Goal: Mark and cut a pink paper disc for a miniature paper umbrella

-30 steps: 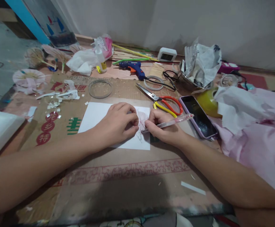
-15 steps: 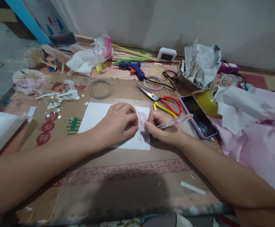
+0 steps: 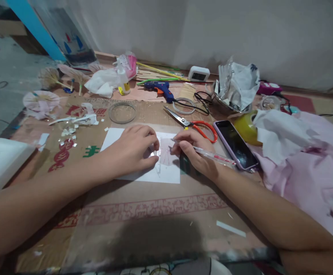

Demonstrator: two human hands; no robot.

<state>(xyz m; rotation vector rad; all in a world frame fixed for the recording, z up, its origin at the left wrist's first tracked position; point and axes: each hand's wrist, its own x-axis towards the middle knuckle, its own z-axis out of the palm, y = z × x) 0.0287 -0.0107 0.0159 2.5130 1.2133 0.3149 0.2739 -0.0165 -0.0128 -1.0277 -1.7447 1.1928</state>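
A clear-barrelled pen is pinched in the right hand, its tip angled leftward. On white paper between the hands, a transparent ruler is laid near-to-far, closest to the left hand, whose thumb and forefinger are parted.

Cardboard is leaving room on the near side of the paper. Scissors and a phone are obstructing its right.

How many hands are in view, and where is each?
2. The left hand is over the white paper; the right hand is at the paper's right edge, holding a pen. I see no sign of others.
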